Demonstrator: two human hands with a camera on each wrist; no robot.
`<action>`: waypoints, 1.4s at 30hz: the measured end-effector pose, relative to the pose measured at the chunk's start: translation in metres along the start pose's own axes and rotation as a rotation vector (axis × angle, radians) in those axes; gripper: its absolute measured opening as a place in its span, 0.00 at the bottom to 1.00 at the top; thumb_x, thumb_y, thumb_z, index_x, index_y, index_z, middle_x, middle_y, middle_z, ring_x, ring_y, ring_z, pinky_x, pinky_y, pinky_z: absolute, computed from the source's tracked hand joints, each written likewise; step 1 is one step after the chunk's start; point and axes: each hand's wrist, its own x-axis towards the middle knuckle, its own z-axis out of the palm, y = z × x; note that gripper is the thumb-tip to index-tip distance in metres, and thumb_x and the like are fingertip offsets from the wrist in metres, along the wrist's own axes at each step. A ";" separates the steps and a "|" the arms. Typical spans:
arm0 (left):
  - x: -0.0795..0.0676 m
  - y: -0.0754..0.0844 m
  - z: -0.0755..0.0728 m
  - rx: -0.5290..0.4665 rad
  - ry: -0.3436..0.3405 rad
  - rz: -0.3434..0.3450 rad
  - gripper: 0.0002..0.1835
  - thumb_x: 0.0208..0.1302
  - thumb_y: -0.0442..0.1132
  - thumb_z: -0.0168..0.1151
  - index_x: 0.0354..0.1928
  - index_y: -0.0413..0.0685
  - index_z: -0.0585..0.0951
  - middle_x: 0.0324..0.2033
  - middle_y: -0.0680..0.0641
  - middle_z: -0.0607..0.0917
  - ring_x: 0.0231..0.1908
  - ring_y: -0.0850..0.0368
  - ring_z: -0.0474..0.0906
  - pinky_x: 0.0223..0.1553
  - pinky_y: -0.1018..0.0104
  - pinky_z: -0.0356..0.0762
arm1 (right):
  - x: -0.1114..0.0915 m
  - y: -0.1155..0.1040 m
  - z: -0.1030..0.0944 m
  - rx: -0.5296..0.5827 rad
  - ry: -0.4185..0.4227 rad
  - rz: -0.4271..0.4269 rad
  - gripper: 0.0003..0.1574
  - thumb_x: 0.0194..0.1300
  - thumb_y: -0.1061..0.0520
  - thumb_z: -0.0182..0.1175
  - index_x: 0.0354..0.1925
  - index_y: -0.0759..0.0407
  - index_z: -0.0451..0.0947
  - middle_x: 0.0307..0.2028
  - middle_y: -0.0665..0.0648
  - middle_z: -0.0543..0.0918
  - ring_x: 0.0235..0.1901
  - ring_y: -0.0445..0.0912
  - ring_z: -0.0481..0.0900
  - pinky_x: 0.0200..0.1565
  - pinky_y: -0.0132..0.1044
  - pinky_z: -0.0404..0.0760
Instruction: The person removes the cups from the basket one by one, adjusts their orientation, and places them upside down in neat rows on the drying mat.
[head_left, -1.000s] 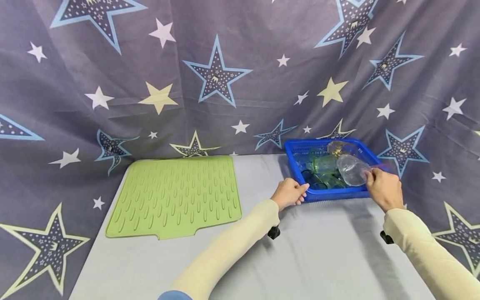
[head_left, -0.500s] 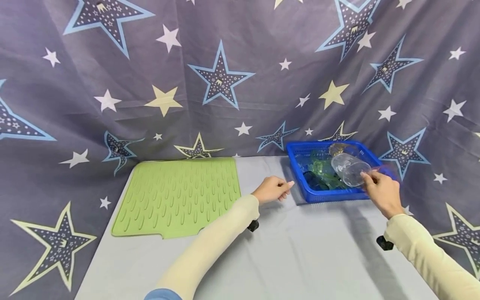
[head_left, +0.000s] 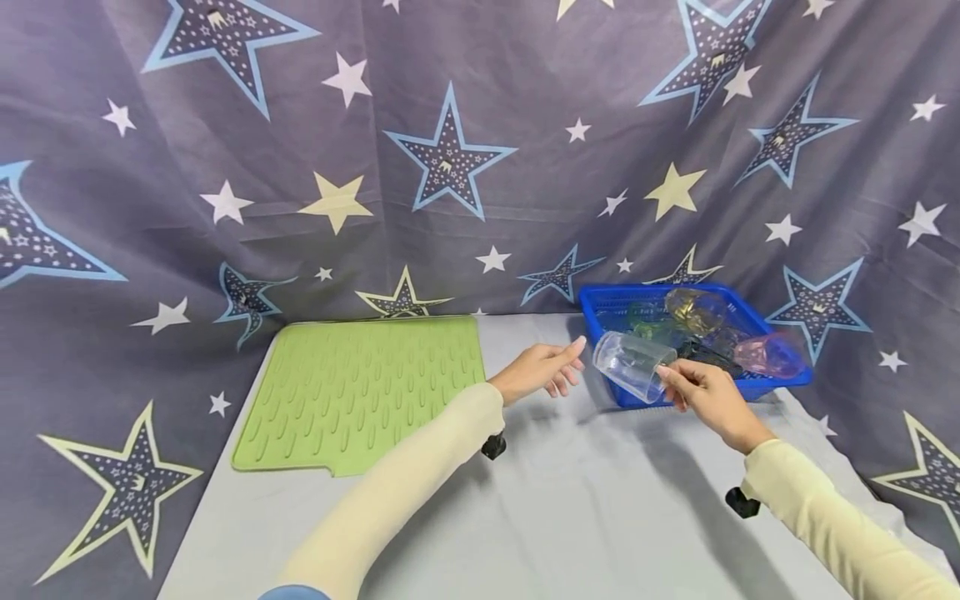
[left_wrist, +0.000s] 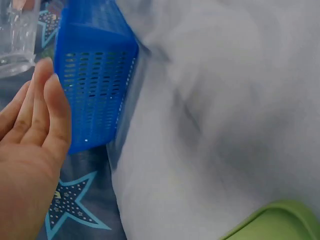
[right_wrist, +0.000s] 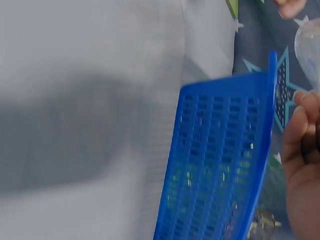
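A clear cup [head_left: 628, 365] hangs tilted over the front left corner of a blue basket [head_left: 647, 290]. My right hand [head_left: 712, 400] pinches it at its right end. Just left of the cup, my left hand [head_left: 534, 373] is held in the air with its fingers extended and nothing in them. In the left wrist view those fingers [left_wrist: 57, 107] come close to the cup [left_wrist: 17, 40]; whether they touch it I cannot tell. Inside the basket lie a pink see-through cup [head_left: 772, 354], an amber one [head_left: 693, 308], and green and dark pieces partly hidden by the right hand and cup.
A ribbed light green mat [head_left: 367, 392] lies on the left of the white-covered table [head_left: 570, 517]. The star-patterned curtain [head_left: 480, 233] hangs close behind the mat and basket, and also rises along both sides.
My left hand has let go of the basket's rim, drawn back left and straightened its fingers. My right hand has lifted the clear cup out of the basket and brought it left.
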 end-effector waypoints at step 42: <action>-0.085 -0.008 -0.092 0.106 0.159 -0.058 0.34 0.66 0.71 0.61 0.59 0.52 0.79 0.45 0.44 0.83 0.36 0.45 0.81 0.38 0.56 0.83 | 0.011 -0.021 0.048 -0.561 0.171 -0.178 0.13 0.68 0.46 0.70 0.37 0.54 0.83 0.19 0.53 0.80 0.15 0.51 0.76 0.14 0.46 0.70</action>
